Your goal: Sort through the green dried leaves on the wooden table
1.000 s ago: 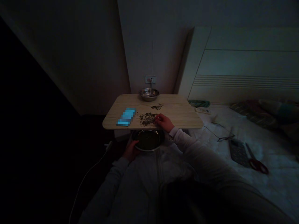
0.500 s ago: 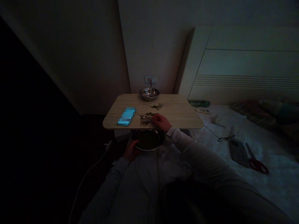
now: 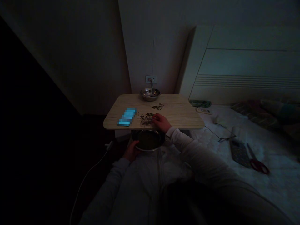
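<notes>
The right hand (image 3: 161, 122), fingers curled narrow, rests on the table (image 3: 180, 117) at the edge of a heap of dark flakes (image 3: 146, 119); whether it pinches any, I cannot tell. The left hand (image 3: 131, 151) holds the rim of a steel plate (image 3: 148, 140) below the table's edge. A smaller patch of flakes (image 3: 157, 107) lies near a steel bowl (image 3: 150, 94). Scissors (image 3: 259, 166) lie on the bed (image 3: 276, 178).

We are finding no readable words or numbers anywhere. The blue object (image 3: 127, 116) on the table (image 3: 178, 120) is showing only blurred squares.
</notes>
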The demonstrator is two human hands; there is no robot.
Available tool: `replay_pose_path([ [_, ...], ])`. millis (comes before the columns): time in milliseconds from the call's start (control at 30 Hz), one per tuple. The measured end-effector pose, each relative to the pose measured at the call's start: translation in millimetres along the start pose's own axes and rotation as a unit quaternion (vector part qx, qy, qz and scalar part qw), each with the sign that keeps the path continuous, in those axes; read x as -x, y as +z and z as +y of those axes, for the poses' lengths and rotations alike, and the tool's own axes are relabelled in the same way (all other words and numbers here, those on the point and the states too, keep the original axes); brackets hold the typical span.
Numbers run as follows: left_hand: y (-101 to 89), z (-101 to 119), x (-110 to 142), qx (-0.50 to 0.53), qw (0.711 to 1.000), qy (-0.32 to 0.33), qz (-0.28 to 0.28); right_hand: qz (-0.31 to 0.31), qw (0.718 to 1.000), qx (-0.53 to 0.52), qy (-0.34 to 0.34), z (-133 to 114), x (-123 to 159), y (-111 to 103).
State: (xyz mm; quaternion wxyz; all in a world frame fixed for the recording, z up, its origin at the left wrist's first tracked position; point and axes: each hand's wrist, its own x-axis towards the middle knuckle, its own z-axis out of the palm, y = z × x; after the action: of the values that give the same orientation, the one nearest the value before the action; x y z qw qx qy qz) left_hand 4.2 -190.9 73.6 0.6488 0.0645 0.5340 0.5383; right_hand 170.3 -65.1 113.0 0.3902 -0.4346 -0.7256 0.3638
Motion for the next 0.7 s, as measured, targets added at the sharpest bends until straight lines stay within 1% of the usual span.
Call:
replay_pose_path([
  [167, -1.3, -0.2, -0.7, 0.004, 1.000, -0.007, -0.019, 0.008, 1.000, 0.028, -0.002, -1.8, -0.5, 5.0],
  [267, -3.7, -1.1, -2.7, 0.002, 1.000, -0.003, -0.018, 0.016, 0.999, 0.046, -0.001, -3.6, 0.3, 6.8],
  [433, -5.5, -2.8, -6.0, 0.007, 1.000, -0.010, -0.025, 0.030, 0.997, 0.066, 0.003, -1.9, 0.7, 3.8],
  [567, -2.7, -1.8, -4.2, 0.008, 1.000, -0.004, -0.007, 0.048, 0.996, 0.074, 0.004, 0.9, 0.5, -0.2],
  [700, -1.9, -1.2, -2.4, 0.000, 1.000, 0.001, -0.002, 0.061, 0.994, 0.085, 0.025, 0.9, 0.7, -1.4],
])
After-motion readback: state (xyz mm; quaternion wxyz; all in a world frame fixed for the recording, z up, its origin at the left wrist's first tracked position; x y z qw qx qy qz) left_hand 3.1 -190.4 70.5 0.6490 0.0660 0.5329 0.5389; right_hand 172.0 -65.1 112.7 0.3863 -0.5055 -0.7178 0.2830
